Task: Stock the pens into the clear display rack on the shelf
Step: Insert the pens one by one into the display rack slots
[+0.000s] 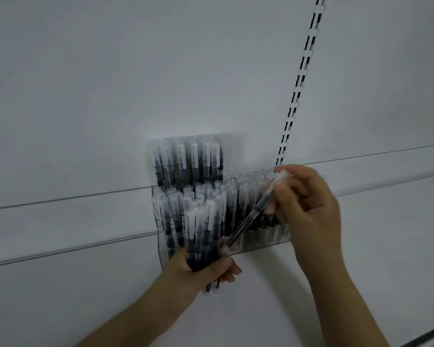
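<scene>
Against the white back wall point(110, 83) of the shelf stands the clear display rack point(256, 242), and it is already packed with pens. Its rows step up like stairs: the back row of pens point(188, 159) stands tallest on the left, a middle row point(186, 199) sits lower in front of it, and a long row point(246, 196) runs off to the right. Every pen stands up straight with its see-through cap on top and its dark body below. One single pen point(254, 211) is out of the rack and tilted, with its cap end up by the right hand point(308, 209) and its other end down near the left hand point(206, 269). The right hand pinches this pen near the cap between thumb and fingertips (the picture is a bit blurry there, so the exact finger spots are hard to make out). This hand sits over the right end of the rack. The left hand is lower, just in front of the left part of the rack, and its fingers are curled tight around a bundle of pens point(201, 236). That bundle stands upright, caps up, with the pen bottoms poking out under the hand. Both bare arms reach up from the bottom of the view. Up the wall, a slotted metal strip point(298, 83) climbs from just behind the right hand. A long shelf edge point(60, 250) runs across the wall on both sides of the rack.
</scene>
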Demonstrator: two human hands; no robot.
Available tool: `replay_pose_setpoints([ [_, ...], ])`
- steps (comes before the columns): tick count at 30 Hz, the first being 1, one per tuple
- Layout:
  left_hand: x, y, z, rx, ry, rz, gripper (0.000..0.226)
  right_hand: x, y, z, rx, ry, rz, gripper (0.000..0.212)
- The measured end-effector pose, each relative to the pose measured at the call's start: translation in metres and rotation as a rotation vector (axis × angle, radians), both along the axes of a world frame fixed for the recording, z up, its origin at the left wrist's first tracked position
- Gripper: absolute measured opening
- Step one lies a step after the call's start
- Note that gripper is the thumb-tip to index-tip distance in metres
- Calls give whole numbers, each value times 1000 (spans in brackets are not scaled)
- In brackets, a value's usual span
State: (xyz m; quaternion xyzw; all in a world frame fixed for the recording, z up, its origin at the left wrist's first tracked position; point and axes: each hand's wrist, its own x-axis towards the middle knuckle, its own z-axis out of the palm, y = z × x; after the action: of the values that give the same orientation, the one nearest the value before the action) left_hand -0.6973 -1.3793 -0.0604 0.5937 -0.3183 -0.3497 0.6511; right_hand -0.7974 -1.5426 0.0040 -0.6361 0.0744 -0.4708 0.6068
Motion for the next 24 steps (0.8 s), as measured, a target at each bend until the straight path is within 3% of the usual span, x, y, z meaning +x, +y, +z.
replay_pose_setpoints([
  [4,-1,0,1,-13,11,11,20,-5,-6,20,64,-157,-157,33],
  [10,0,0,1,-35,14,3,11,15,-19,69,-35,-261,-247,6],
  [20,2,1,-1,-35,-1,-27,16,63,-20,58,-471,250,-131,4],
  [24,3,0,-2,-38,4,-29,17,73,-17,51,-705,430,-194,12],
])
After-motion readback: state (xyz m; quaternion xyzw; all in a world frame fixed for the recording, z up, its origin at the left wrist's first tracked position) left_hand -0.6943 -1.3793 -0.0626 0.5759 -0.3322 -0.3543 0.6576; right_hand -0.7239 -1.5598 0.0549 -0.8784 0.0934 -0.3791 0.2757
